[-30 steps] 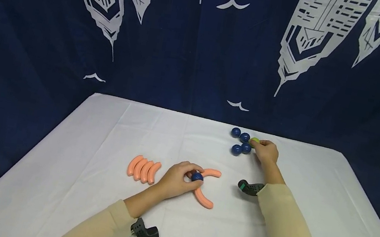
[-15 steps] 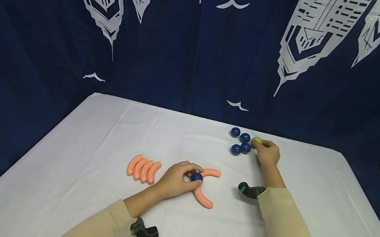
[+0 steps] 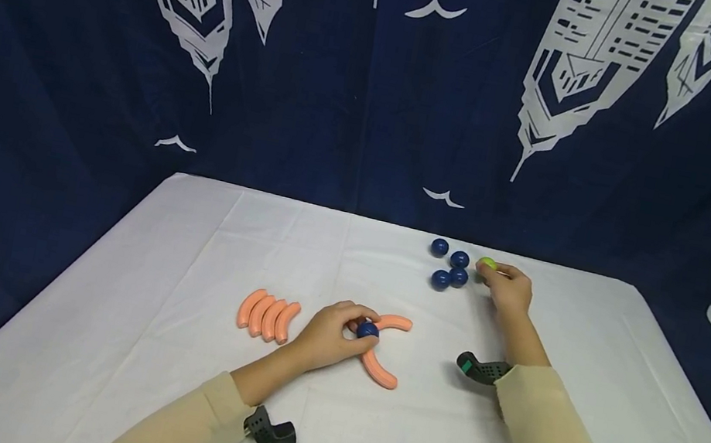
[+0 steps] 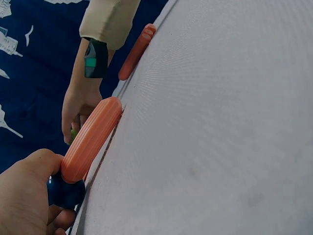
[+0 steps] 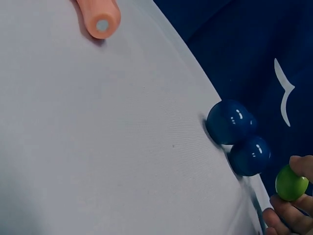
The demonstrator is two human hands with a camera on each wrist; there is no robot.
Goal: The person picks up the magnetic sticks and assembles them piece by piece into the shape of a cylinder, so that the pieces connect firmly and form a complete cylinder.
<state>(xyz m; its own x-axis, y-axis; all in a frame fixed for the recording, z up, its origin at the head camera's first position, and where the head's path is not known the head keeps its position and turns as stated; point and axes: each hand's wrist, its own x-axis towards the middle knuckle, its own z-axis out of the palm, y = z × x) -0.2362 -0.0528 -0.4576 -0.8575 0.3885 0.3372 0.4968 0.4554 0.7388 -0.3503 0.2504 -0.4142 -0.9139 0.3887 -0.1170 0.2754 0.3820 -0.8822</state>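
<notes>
My left hand (image 3: 331, 333) holds a dark blue ball (image 3: 368, 331) between thumb and fingers, low over the white tabletop. Two curved orange sticks fan out to the right of that ball, an upper one (image 3: 396, 323) and a lower one (image 3: 380, 372); their inner ends meet at the ball. In the left wrist view, the near orange stick (image 4: 92, 139) hides part of the ball. At the back right, my right hand (image 3: 509, 290) pinches a light green ball (image 5: 290, 184) between thumb and fingers, just right of several loose blue balls (image 3: 440, 280).
Several more curved orange sticks (image 3: 270, 318) lie side by side to the left of my left hand. A white cloth (image 3: 174, 379) covers the table, and a dark blue patterned curtain (image 3: 318, 106) hangs behind its far edge. A black device (image 3: 270, 433) sits at the left wrist.
My right hand has drawn the green ball a short way to the right, away from the blue balls. The left hand has kept its place on its ball.
</notes>
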